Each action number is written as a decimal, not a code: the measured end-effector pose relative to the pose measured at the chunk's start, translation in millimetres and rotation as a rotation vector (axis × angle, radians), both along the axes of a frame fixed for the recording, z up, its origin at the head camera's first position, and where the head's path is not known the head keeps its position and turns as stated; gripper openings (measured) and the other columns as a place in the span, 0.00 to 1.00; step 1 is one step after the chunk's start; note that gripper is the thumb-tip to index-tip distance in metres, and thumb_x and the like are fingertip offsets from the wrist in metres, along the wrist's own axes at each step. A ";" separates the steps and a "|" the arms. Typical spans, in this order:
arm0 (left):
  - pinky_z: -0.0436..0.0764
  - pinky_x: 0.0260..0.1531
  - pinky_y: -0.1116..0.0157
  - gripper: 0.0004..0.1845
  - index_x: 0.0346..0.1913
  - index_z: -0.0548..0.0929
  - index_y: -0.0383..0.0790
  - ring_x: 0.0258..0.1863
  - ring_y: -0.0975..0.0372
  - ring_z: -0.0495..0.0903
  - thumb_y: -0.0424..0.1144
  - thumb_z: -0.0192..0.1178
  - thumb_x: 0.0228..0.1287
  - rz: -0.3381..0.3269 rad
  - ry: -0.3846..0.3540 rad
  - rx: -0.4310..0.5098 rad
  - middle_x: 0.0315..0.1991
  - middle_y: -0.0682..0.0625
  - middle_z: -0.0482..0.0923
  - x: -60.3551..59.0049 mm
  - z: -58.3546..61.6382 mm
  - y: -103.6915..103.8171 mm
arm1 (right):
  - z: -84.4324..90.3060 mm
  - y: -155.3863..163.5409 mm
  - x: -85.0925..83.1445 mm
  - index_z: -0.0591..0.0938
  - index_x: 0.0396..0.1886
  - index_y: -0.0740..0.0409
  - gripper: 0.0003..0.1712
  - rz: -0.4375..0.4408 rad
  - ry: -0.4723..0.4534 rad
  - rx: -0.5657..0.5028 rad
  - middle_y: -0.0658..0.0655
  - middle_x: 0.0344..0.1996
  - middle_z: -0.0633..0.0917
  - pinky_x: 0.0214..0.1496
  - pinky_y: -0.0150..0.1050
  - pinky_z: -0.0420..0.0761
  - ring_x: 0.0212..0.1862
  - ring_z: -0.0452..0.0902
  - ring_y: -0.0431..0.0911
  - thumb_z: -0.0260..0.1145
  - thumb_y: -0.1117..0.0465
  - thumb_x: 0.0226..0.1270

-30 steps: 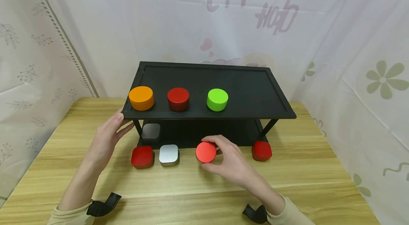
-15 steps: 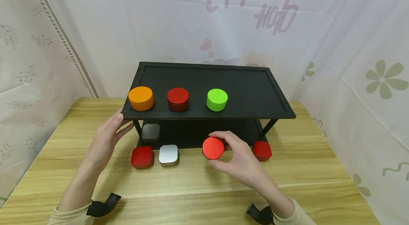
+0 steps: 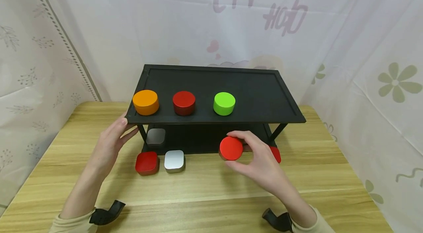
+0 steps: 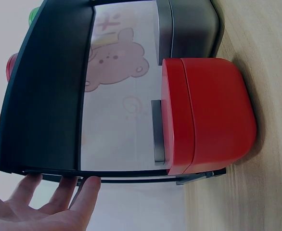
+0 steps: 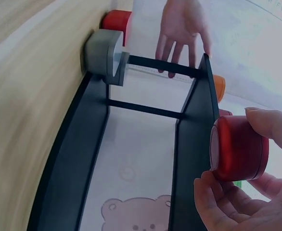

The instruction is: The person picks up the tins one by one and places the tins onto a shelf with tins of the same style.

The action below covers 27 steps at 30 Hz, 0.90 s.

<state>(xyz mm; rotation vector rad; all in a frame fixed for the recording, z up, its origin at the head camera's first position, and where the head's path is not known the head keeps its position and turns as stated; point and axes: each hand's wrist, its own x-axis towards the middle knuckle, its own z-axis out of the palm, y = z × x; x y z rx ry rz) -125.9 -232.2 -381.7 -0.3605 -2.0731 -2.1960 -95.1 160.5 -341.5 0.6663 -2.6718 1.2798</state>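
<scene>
While the rack stays put, only the red round tin has moved.
Rack: black two-tier shelf (image 3: 264, 115) on the wooden surface (image 3: 205, 185), unmoved.
Left hand (image 3: 110, 141): still steadying the shelf's near-left corner, fingers straight and relaxed.
Right hand (image 3: 259, 163): fingers pinching the tin, carried rightward and up.
Red round tin (image 3: 231, 148): now off the surface, at the lower tier's front, right of centre; judged mid-transfer.

Beige sleeves (image 3: 71, 223), black wrist straps (image 3: 106, 212)
</scene>
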 end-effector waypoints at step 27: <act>0.79 0.61 0.80 0.25 0.78 0.66 0.40 0.64 0.71 0.76 0.41 0.42 0.85 0.007 -0.005 -0.004 0.72 0.62 0.70 -0.5 -1.0 -0.6 | 33.2 36.9 -8.4 0.78 0.66 0.46 0.38 -0.113 0.063 -0.105 0.47 0.56 0.82 0.49 0.25 0.86 0.50 0.79 0.41 0.81 0.67 0.55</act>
